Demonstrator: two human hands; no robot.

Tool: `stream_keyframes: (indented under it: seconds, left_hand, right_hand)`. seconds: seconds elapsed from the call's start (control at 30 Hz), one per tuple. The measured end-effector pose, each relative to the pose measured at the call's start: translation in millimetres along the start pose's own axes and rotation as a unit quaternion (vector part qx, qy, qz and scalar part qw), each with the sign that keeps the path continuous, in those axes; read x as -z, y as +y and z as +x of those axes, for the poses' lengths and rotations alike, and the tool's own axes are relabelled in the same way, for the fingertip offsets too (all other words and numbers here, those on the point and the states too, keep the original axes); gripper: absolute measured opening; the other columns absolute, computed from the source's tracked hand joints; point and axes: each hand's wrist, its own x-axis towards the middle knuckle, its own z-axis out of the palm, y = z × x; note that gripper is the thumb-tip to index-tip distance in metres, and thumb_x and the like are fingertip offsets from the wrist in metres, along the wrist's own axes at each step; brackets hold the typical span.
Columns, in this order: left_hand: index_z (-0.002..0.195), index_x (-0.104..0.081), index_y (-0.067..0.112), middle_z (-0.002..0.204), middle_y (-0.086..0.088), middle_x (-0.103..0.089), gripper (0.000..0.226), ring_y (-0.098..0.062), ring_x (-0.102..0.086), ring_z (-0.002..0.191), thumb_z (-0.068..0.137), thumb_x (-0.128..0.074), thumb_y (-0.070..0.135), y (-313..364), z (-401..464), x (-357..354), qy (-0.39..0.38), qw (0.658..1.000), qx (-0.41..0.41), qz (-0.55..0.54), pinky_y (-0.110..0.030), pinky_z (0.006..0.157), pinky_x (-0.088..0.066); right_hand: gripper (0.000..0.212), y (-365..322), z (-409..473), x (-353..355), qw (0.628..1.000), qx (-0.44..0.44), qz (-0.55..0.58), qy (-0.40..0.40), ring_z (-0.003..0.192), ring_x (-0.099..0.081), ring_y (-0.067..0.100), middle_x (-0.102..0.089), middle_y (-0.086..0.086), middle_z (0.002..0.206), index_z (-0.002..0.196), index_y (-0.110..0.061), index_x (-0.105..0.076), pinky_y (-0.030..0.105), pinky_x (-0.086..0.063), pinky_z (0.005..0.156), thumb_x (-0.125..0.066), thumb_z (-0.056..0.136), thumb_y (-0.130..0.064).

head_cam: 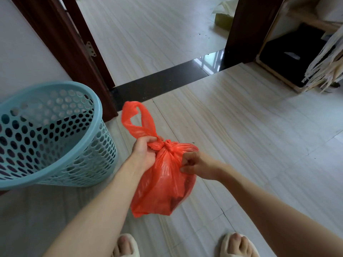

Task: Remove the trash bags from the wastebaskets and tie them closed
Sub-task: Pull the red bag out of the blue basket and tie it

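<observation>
Right of the basket (55, 134), the left hand (143, 154) grips the bag (163, 184) handle beside the knot (168, 145), while the right hand (193, 164) pinches the opposite side.

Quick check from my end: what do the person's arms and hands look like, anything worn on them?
Both forearms are bare as far as the frame shows, no sleeves in view. The left hand and right hand wear no gloves, and no rings, watch or bands are visible. No markings show on either.
</observation>
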Motion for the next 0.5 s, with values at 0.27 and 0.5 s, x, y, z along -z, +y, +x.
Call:
stream_keyframes:
  seconds: [0.27, 0.5]
  left_hand:
    - [0.055, -0.034, 0.010, 0.035, -0.001, -0.041, 0.024, -0.016, -0.044, 0.027, 0.076, -0.024, 0.006, -15, 7, -5, 0.038, 0.998, -0.037, -0.040, -0.011, 0.040, -0.034]
    - [0.053, -0.036, 0.010, 0.032, 0.000, -0.039, 0.030, -0.013, -0.040, 0.030, 0.079, -0.024, -0.001, -33, 4, -13, 0.014, 0.996, -0.071, 0.056, -0.020, 0.040, -0.037]
  right_hand:
    - [0.010, 4, -6, -15, 0.996, -0.017, -0.058, -0.060, 0.068, -0.049, 0.010, -0.053, -0.005, 0.068, 0.080, -0.006, -0.064, 0.021, -0.040, 0.064, -0.055, 0.082, -0.008]
    - [0.015, -7, 1, -13, 0.968, -0.071, 0.166, 0.173, 0.065, -0.049, 0.008, -0.054, -0.006, 0.073, 0.092, -0.018, -0.059, 0.014, -0.039, 0.057, -0.066, 0.081, -0.023]
